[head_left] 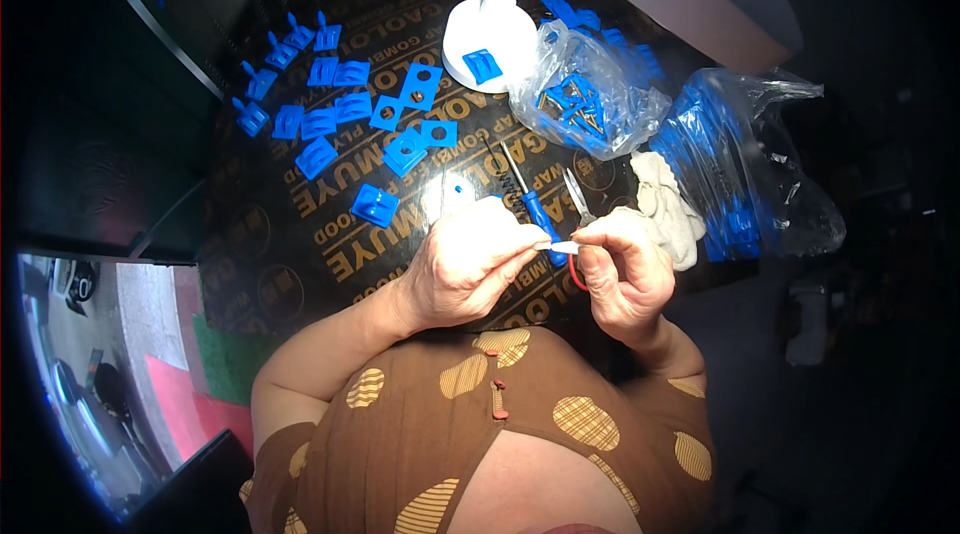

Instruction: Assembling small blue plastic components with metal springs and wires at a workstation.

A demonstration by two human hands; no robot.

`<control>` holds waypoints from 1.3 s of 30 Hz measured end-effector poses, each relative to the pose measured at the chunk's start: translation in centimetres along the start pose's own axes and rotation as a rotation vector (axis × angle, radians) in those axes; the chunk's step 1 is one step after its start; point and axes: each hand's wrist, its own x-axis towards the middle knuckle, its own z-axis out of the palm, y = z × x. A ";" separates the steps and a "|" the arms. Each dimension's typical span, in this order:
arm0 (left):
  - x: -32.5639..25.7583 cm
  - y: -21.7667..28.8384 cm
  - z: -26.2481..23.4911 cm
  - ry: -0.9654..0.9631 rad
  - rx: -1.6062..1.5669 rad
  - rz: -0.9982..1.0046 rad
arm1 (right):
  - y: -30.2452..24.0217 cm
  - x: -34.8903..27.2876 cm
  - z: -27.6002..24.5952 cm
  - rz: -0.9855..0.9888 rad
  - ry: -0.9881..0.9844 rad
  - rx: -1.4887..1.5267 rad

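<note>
My left hand (470,259) and my right hand (625,269) meet just above my chest, both pinching a small white piece (560,247) between their fingertips. A blue-handled screwdriver (535,202) lies on the dark board right behind my left hand. Scissors (577,196) with a red handle lie beside it, partly hidden by my right hand. One blue plastic clip (376,204) sits alone to the left of my left hand.
Several blue plastic clips (335,104) are spread over the dark printed board (330,244) at the back left. A white lamp base (488,39) holds one clip. Two clear bags (585,94) (740,164) hold more blue parts. A white cloth (670,204) lies by my right hand.
</note>
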 end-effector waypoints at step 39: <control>-0.1 0.4 -0.1 -0.129 0.021 -0.002 | 0.0 0.1 -1.5 -0.027 -0.229 -0.020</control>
